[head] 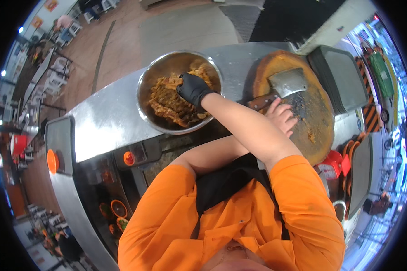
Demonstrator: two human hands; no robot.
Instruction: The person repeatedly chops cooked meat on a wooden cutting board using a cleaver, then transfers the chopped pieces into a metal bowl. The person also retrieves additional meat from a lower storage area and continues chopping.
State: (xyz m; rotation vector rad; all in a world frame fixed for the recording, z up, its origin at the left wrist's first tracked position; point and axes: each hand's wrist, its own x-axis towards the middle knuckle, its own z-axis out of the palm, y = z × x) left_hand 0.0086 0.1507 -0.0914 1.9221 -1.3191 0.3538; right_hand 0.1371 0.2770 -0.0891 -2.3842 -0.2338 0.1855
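Note:
My forearms cross, the right over the left. My right hand (194, 89), in a black glove, is in a steel bowl (145, 117) and pinches a piece of browned, sauced meat (172, 82). More such meat (166, 111) lies in the bowl below and around the glove. My bare left hand (281, 117) rests with its fingers apart on the near left part of a round wooden chopping block (317, 135). A cleaver (288, 82) lies on the block, its wooden handle (263, 102) close to my left fingertips. Dark residue and food scraps mark the block.
Stacked grey trays (341, 78) stand right of the block. A red kitchen scale (333, 165) and orange-rimmed dishes beside a tray (361, 176) are nearer me. Left are a tray (59, 135) with an orange bowl (53, 161), and a recessed counter section (98, 200) with small bowls.

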